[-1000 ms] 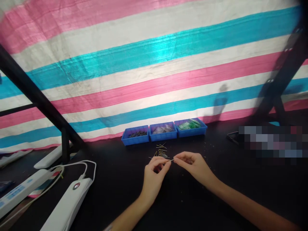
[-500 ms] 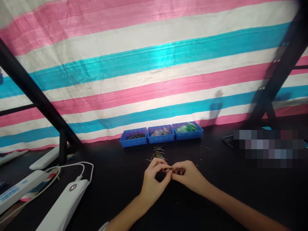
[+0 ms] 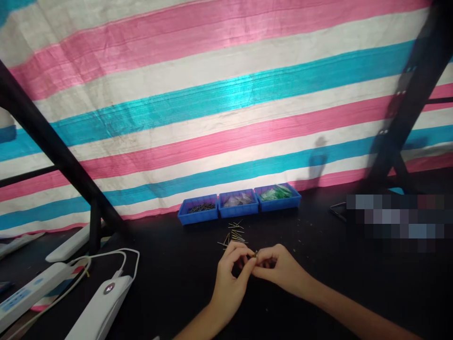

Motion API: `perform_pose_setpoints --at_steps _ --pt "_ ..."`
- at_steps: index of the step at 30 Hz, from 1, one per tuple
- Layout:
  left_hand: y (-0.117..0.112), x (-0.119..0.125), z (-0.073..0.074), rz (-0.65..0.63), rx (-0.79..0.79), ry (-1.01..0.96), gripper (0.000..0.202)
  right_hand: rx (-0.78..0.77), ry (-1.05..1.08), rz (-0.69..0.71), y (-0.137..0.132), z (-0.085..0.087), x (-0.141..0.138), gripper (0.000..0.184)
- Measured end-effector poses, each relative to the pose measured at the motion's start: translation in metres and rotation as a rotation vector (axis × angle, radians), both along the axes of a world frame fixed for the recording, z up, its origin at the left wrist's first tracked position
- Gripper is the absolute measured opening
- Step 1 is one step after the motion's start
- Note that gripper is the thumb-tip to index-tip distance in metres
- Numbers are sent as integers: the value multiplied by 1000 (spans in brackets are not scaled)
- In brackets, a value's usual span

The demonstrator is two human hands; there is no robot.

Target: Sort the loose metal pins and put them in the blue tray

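Head view, the only one supplied: the left hand [image 3: 230,274] is pinched, thumb against fingertips, on a small brassy piece [image 3: 254,254] held just above the black table [image 3: 318,293]. The right hand [image 3: 285,271] meets it there, fingers curled in; the fingertips cover most of the piece, so whether the right hand also grips it cannot be told. Tip-to-tip holding appears suited to so slight an item, one hand steadying while the other works finely. Just beyond the left hand lie loose thin rods [image 3: 237,235], some crossed, presumably kept near for easy reach. Behind them three blue trays stand in a row: the left tray [image 3: 198,217] bears dark rods, the middle tray [image 3: 239,210] clear packets, the right tray [image 3: 280,203] green ones, an arrangement that seemingly keeps kinds separate and the working area free.
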State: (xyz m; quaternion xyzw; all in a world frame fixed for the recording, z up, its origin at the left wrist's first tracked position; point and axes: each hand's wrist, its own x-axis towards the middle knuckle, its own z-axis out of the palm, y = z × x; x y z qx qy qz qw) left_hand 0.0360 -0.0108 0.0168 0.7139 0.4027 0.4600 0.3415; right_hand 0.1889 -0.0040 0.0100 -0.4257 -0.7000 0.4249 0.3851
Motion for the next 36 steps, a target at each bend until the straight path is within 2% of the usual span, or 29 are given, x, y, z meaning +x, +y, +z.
perform_pose_setpoints --at_steps 7,16,21,27,30,36 --pt "3 -2 1 47 19 -33 5 90 -32 -44 -3 3 0 14" --pt "8 -4 -2 77 -23 -82 10 125 -39 -86 -2 8 4 16" --pt "8 -5 -1 61 -31 -134 11 199 -52 -127 -1 9 6 18" --pt "8 -6 0 50 -33 -150 11 246 -71 -110 1 12 8 17" --pt "10 -7 1 61 -25 -158 11 282 -59 -162 4 17 13 16" --pt "11 -7 0 73 -4 -169 11 237 -33 -218 4 19 14 19"
